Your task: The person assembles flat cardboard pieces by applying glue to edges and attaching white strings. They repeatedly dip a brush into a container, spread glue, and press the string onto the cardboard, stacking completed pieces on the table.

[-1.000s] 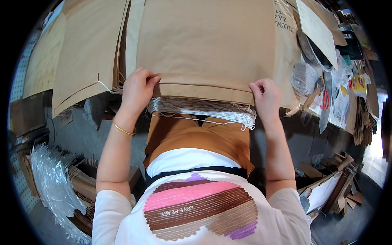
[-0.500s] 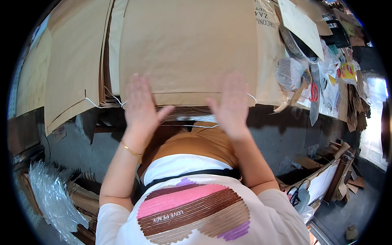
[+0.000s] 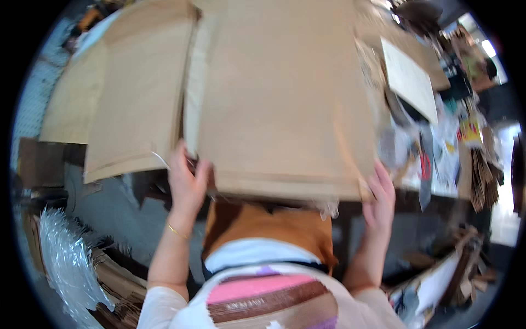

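Note:
A stack of large brown paper sacks [image 3: 282, 104] lies on the table in front of me, with its near edge slightly over the table edge. At its near left corner is my left hand [image 3: 188, 178], fingers and thumb closed around the side of the stack. My right hand [image 3: 379, 194] grips the near right corner, its fingers curled at the edge. Both hands are somewhat blurred, and the fingertips under the sacks are hidden. Loose white string ends [image 3: 329, 209] hang below the near edge.
Another pile of brown paper sacks [image 3: 139, 104] lies to the left. On the right are a white sheet [image 3: 408, 79], red-handled scissors [image 3: 425, 165], plastic bags and folded brown paper [image 3: 485, 178]. Clear plastic strips [image 3: 66, 260] stand at the lower left, cardboard scraps at the lower right.
My hands have gone from lying flat on top of the stack's near part to gripping its two near corners, farther apart. The stack now appears nearer to me and farther right.

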A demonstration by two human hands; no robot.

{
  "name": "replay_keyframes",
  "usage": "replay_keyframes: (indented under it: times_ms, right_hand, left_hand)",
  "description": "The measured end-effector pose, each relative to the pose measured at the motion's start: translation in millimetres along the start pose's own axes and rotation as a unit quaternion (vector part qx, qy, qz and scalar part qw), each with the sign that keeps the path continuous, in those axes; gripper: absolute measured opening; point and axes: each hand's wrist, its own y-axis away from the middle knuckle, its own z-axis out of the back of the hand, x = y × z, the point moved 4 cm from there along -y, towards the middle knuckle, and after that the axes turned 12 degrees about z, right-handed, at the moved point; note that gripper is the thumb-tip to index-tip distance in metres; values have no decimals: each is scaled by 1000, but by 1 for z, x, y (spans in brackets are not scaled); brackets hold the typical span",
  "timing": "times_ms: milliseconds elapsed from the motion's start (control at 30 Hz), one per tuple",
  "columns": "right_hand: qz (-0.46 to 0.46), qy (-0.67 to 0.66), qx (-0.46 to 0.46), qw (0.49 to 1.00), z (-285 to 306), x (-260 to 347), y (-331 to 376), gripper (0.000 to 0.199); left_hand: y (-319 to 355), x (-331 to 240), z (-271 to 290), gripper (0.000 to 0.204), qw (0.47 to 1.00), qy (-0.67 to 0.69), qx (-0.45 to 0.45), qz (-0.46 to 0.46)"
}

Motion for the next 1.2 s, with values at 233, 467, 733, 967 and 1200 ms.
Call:
replay_keyframes:
  times_ms: [233, 467, 733, 967, 1200]
  right_hand:
    - [96, 456, 68, 882, -1, -39, 1, 32]
    - [67, 234, 308, 920, -185, -85, -4, 36]
    - [-143, 15, 381, 914, -359, -143, 5, 45]
    - [-71, 162, 596, 783, -200, -56, 26, 30]
    - [190, 841, 68, 501, 41, 68, -52, 56]
  left_hand:
    - [18, -7, 18, 17, 984, 49, 30, -170]
    - [-16, 111, 163, 22, 961, 126, -243, 38]
    - [-161, 219, 295, 26, 957, -68, -274, 66]
    - [-92, 95, 177, 26, 891, -223, -363, -156]
    - [42, -45, -52, 59, 862, -253, 57, -435]
